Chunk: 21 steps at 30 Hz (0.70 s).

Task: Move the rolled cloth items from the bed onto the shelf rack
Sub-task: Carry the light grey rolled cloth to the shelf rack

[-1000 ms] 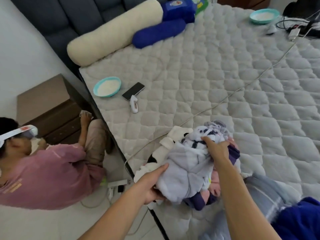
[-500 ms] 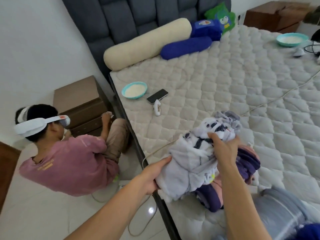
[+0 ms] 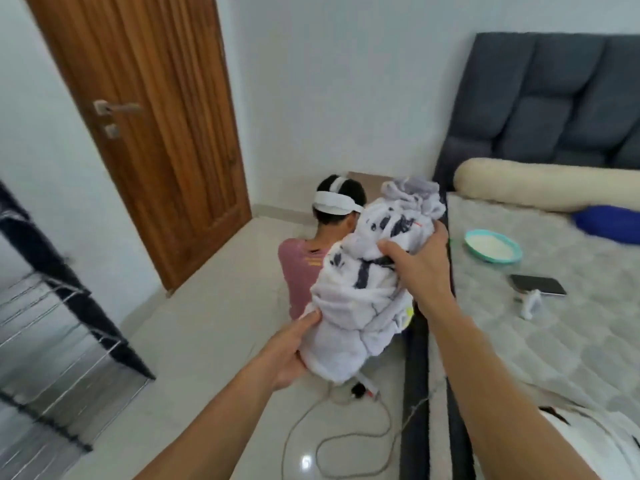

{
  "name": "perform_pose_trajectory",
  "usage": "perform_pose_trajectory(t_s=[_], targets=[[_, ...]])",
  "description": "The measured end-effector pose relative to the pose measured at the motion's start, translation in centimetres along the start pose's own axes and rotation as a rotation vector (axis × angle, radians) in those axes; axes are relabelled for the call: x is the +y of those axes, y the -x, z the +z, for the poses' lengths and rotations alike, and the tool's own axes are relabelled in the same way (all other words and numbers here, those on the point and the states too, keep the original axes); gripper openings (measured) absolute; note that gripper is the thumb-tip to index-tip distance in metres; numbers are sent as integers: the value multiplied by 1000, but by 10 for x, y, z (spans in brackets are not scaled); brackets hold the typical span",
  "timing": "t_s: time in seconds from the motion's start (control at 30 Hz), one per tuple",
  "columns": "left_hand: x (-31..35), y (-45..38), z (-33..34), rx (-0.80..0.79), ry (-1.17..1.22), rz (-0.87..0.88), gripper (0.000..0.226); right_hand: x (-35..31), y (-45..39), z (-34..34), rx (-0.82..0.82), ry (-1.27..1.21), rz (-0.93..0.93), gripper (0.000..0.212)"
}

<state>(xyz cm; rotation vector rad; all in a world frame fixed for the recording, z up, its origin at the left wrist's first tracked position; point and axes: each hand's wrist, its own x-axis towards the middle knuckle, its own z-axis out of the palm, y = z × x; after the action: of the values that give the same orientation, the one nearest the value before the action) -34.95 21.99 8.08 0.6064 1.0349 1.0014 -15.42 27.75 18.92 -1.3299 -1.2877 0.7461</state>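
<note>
My left hand cups the rolled cloth bundle from below — bearing its weight. My right hand clamps its top so the roll stays wound, clear of the bed, shelf rack off left.

A home bedroom: a bed with quilted mattress and padded grey headboard, a cream bolster pillow, a wooden door, white walls and a tiled floor.

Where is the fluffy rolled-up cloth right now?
In the head view's middle, the rolled cloth is off the bed, held over the floor between the left hand underneath and the right hand on top.
</note>
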Motion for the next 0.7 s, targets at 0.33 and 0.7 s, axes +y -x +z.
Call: perform_pose_trajectory(t_s=[0.33,0.7], targets=[[39,150,-245,416,258,388,78,-155,108,291,-756,-52,-378,91],[76,243,-396,809,518,682,40,-233,211,517,-1208,-187,-519,88]])
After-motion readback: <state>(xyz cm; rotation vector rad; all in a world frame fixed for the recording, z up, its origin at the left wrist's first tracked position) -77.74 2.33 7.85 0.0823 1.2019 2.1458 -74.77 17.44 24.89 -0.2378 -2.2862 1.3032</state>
